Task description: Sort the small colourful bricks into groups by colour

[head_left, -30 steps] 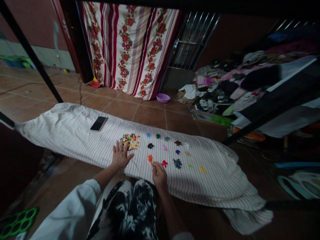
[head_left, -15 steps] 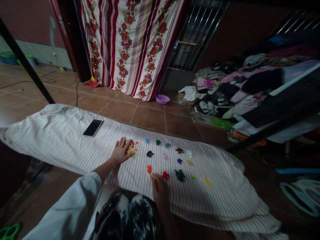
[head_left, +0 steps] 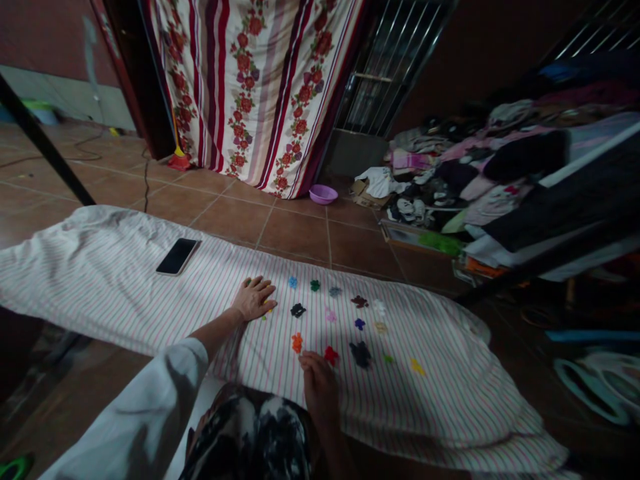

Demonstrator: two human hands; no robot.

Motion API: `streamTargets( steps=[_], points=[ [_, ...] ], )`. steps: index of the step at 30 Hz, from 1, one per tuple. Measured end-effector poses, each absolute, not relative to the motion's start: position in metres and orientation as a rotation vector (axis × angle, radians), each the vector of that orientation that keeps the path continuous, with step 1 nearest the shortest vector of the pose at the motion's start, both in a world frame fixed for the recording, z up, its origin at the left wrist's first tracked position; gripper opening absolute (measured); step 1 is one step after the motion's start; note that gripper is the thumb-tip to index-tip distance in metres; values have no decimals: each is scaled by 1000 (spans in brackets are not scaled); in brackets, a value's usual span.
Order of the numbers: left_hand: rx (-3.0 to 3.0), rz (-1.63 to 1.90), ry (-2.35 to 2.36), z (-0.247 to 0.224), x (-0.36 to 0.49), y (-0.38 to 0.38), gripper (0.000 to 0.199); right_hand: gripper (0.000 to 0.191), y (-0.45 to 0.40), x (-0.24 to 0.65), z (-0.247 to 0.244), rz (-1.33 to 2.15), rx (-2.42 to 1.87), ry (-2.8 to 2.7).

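**Fourteen single-colour clusters in three loose rows on a striped bedsheet [head_left: 100, 280], both hands at their left end**

Far left, a black smartphone [head_left: 177, 257] lying on the sheet; next, the left hand [head_left: 254, 299] flat and palm-down, fingers loosely spread, gripping nothing; just beside it, a few mixed coloured bits [head_left: 264, 315] as the only unsorted pieces in view, with anything under the palm hidden. Then five, four and five clusters by row, from the orange cluster [head_left: 297, 343] across to the yellow cluster [head_left: 417, 367] at far right. Right hand [head_left: 320, 383] curled, fingers just beside the red cluster [head_left: 331, 355]; any piece in its grasp impossible to tell.
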State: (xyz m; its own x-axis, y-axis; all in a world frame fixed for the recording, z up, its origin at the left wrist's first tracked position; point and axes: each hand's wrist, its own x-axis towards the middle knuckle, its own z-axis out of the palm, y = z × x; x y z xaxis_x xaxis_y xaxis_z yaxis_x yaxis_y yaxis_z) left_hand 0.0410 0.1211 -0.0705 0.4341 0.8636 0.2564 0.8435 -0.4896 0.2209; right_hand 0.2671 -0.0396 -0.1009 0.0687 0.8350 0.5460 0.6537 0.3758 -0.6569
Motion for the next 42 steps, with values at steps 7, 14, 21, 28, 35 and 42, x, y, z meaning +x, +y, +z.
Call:
streamTargets(
  steps=[7,14,21,28,35,42],
  points=[
    [2683,650,1364,-71,34,91,37,26,-38,267,-102,206,-1356,-1661],
    [2703,685,1471,-81,21,58,39,29,-35,269,-105,199,-1353,-1677],
    [2694,601,1719,-91,8,33,46,30,-35,268,-106,271,-1440,-1640],
    [2466,528,2151,-105,6,27,66,28,-37,268,-106,308,-1394,-1627],
    [2470,476,2086,-102,5,66,66,29,-37,268,-104,275,-1424,-1625],
    [2502,431,1897,-94,11,103,61,26,-39,266,-97,293,-1363,-1617]
  ],
)
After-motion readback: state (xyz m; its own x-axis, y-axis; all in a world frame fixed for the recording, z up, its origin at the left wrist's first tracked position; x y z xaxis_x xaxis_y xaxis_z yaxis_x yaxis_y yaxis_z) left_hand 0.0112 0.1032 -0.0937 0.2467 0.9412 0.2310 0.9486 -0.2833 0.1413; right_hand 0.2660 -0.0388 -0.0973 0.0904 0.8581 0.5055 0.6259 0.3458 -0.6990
